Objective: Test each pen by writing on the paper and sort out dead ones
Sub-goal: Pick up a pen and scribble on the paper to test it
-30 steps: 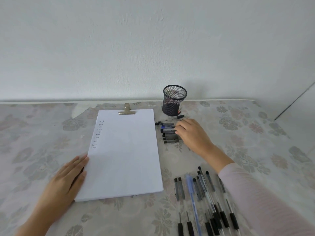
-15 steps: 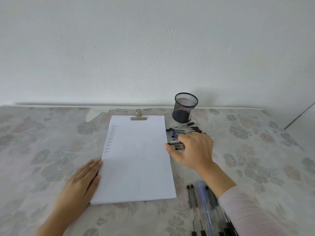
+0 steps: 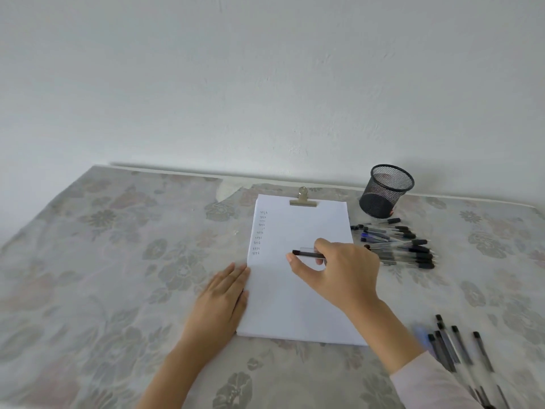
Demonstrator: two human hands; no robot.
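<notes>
One black mesh pen cup (image 3: 385, 191) stands near the tabletop's (image 3: 103, 261) far edge; contents unclear. Right hand (image 3: 339, 273) pinches a capped black pen (image 3: 308, 254) above the paper (image 3: 298, 290). Left hand (image 3: 219, 302) lies flat, fingers together, on the paper's left edge. Two pen groups: one (image 3: 398, 246) beside the cup, another (image 3: 454, 346) near right. Left tabletop bare.

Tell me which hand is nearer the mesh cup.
Right. The right hand is over the paper holding a pen, below-left of the mesh cup; the left hand lies farther, at the paper's left edge.
</notes>
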